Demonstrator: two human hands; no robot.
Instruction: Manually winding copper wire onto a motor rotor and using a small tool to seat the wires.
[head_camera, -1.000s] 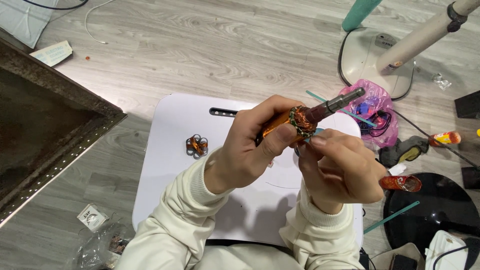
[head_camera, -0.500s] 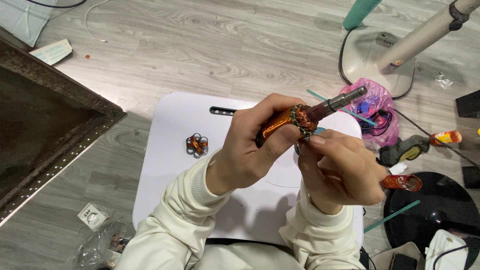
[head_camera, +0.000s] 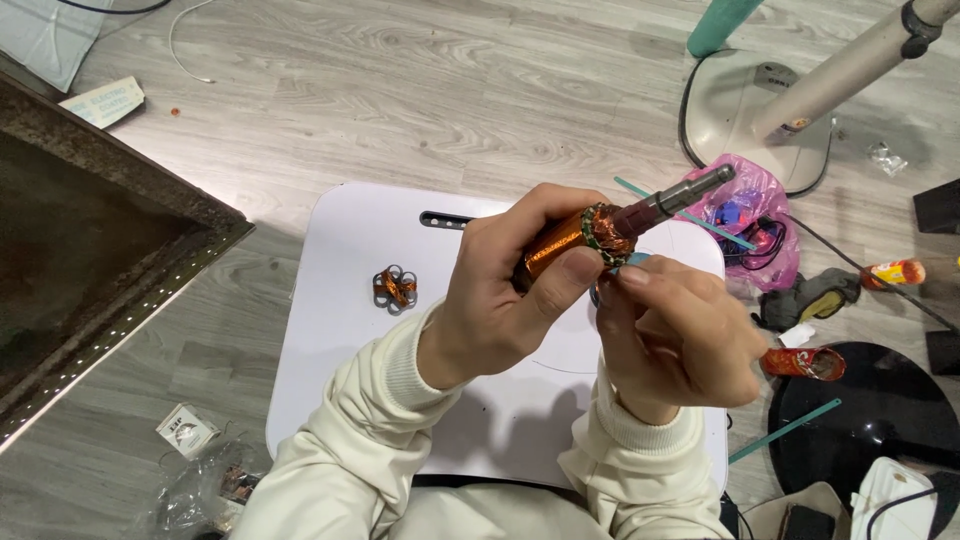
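I'm gripping the rotor (head_camera: 575, 245) in my left hand (head_camera: 500, 300), fingers closed round its copper windings; right hand (head_camera: 675, 335) is pinching at the end. It looks heavy, rigid, its wires fragile.

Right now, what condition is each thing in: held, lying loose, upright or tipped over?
Left hand: closed around the copper-wound rotor, holding it tilted above the white board.
Right hand: fingertips at the rotor's winding end.
Small copper coil piece: lying loose on the board.
Pink plastic bag: crumpled on the floor.
Red can: lying on its side.
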